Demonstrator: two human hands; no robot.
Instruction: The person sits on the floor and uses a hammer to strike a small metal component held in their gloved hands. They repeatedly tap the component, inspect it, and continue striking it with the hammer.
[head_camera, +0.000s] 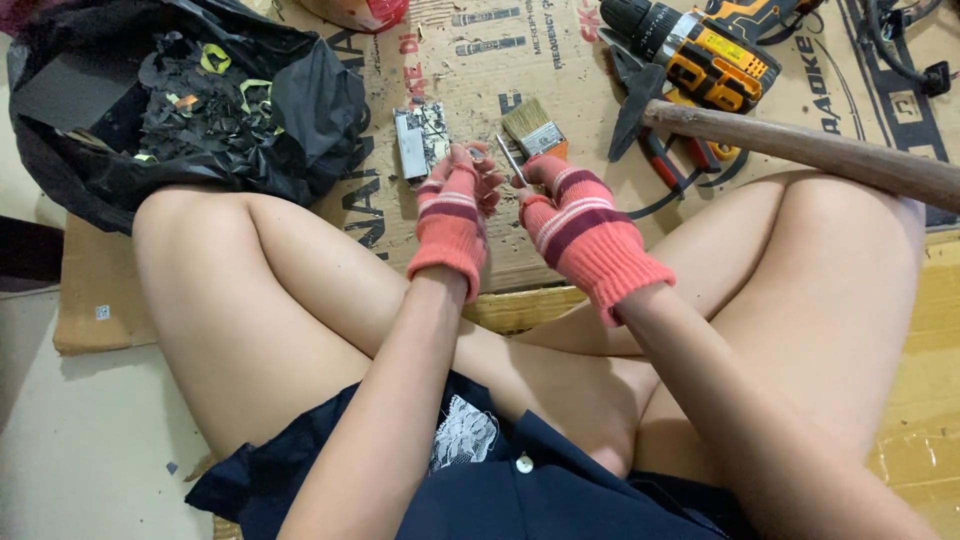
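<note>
Both gloved hands are raised over the cardboard (480, 70), right hand (575, 225) gripping a screwdriver (511, 160), left hand (455, 215) pinching something small.

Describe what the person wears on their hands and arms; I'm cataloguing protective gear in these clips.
Both hands wear fingerless knitted gloves in salmon pink with ribbed cuffs. The left hand has pale and darker pink stripes across the knuckles; the right hand has white and maroon stripes. The forearms are bare, with no sleeves, watch or jewellery visible.
</note>
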